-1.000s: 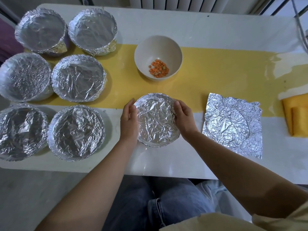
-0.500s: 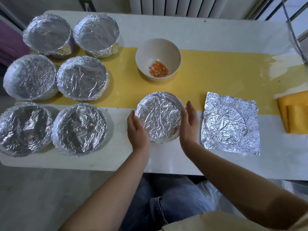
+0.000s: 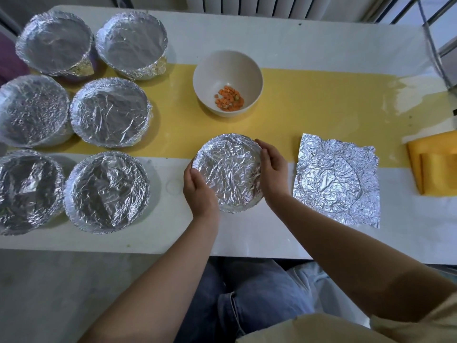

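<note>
Fingers (image 3: 265, 150) of left hand (image 3: 199, 191) and right hand (image 3: 273, 169) curled round foil-covered bowl (image 3: 228, 172)

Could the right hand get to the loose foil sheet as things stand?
Probably yes. The foil sheet lies flat on the table just right of the right hand, with nothing between them. That hand would first have to let go of the foil-covered bowl it holds with the left hand.

7 foil-cvrd bowls (image 3: 228, 173), 1 open bowl (image 3: 223, 68), 1 sheet (image 3: 336, 180), 1 cloth (image 3: 435, 167).
</note>
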### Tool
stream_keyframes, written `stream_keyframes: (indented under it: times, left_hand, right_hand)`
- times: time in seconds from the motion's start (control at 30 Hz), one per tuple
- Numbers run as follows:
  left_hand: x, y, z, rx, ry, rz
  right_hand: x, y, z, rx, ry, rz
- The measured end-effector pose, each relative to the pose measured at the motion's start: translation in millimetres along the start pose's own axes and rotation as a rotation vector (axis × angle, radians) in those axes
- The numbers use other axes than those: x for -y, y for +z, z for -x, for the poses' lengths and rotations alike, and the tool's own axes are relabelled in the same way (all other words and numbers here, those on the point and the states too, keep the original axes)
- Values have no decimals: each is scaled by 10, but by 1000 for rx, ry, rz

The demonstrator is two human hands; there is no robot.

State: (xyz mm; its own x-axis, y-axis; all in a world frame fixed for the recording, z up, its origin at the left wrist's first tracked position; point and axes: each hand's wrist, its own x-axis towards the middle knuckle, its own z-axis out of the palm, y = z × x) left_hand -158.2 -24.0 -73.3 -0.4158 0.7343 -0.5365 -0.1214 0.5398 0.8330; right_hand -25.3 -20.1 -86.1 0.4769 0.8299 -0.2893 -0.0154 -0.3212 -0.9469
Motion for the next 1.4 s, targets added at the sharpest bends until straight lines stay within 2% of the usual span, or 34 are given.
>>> stream_keyframes:
  times: [0.27, 0.57, 0.77, 0.83, 1.0, 1.1, 1.2, 1.33, 1.4]
  left_hand:
    - [17, -65, 10, 73, -11, 0]
    - [-8, -85, 15, 99, -91, 95]
    - [6, -67, 83, -8, -229, 152]
    - [-14, -29, 143, 18, -295, 224]
    - [-52, -76, 98, 122, -345, 179]
    - [-75, -124, 34, 179, -351, 121]
    - [-45, -173, 51, 134, -306, 36]
    - [-13, -179, 246, -39, -193, -63]
    - [27, -117, 380, -61, -177, -69]
  right_hand:
    - [61, -125, -67, 176, 64, -13]
    - [22, -154, -74, 231, 154, -75]
    - [-21, -200, 16, 224, 222, -133]
    - [-25, -161, 56, 223, 219, -139]
    - [-40, -242, 55, 224, 193, -58]
    - [-28, -318, 138, 125, 164, -12]
    - [5, -403, 210, 14, 125, 78]
    - [16, -442, 166, 44, 84, 115]
    - [6, -395, 110, 93, 62, 67]
